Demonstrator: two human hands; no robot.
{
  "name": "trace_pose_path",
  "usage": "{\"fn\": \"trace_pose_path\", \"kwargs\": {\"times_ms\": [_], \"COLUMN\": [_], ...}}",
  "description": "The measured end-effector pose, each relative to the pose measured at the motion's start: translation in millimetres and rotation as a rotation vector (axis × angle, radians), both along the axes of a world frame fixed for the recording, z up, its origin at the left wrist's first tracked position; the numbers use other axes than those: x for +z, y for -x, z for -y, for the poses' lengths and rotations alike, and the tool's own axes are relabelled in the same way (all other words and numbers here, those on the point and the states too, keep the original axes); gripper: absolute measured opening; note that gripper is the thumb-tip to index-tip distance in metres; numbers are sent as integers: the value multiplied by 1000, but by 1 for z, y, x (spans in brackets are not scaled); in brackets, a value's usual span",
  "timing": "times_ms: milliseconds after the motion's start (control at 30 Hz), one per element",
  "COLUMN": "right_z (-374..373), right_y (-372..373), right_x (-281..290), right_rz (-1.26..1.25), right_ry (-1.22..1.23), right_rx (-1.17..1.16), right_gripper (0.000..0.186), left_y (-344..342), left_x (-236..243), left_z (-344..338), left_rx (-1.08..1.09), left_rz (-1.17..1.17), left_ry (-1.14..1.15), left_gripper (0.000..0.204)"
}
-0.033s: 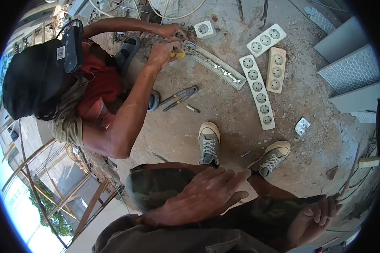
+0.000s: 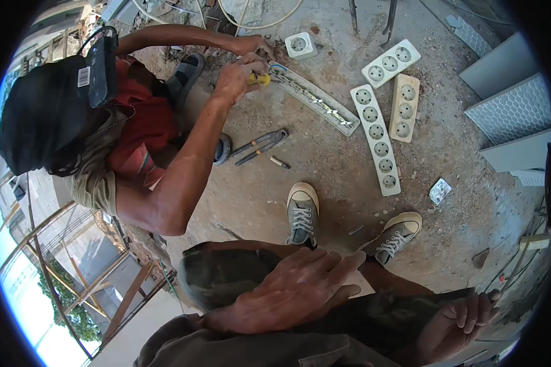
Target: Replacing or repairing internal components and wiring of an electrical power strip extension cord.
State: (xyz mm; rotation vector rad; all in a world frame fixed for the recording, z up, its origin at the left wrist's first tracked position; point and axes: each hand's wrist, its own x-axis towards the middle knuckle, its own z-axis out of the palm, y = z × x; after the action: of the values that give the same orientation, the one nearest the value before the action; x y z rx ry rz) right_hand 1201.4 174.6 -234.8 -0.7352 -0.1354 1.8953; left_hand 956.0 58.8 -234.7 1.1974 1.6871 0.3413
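1. Fingers of the left hand (image 2: 284, 292) are stretched out and lie close together, the thumb held apart from them below; nothing shows gripped in that gap. The hand is above the lap, by the camouflage trouser leg (image 2: 229, 275).
2. The right hand (image 2: 456, 324) is out at the lower right with its fingers curled inward (I cannot tell whether they close on anything).
3. The work's main thing, the opened socket strip (image 2: 315, 101), lies on the ground with bright metal contacts showing. One end is at the co-worker's hands (image 2: 236, 78), the other just beside the six-socket strip (image 2: 376, 140).
4. The step in hand, as I judge it, is the co-worker's: both hands are bent over the near end of the opened strip, one gripping a yellow-handled tool (image 2: 260, 79). The person's own hands are well apart from it.
5. Near the six-socket strip lie the white three-socket strip (image 2: 390, 63) and the yellowed three-socket strip (image 2: 404, 109); the single socket (image 2: 300, 45) stands apart.
6. For the person, any reach to these would, I judge, call for leaning forward over the shoes (image 2: 303, 211) with a hand spread, passing to the right of the pliers (image 2: 260, 147) (their handles point toward the co-worker).
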Motion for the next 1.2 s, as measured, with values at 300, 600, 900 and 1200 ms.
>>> {"fn": "trace_pose_path", "kwargs": {"times_ms": [300,600,900,1200], "right_z": [-12,7,1,-9], "right_y": [36,60,80,55], "right_x": [-17,-30,-33,-41], "right_rz": [22,636,701,401], "right_ry": [-184,-428,-328,-206], "right_rx": [-59,223,95,70], "right_gripper": [19,38,40,38], "left_y": [-4,5,17,18], "left_x": [-6,-5,-6,-9], "left_z": [-6,-1,4,13], "left_rx": [-75,-64,0,37], "left_rz": [61,-37,-46,-47], "left_ry": [-352,-516,-565,-569], "left_gripper": [43,22,23,23]}}
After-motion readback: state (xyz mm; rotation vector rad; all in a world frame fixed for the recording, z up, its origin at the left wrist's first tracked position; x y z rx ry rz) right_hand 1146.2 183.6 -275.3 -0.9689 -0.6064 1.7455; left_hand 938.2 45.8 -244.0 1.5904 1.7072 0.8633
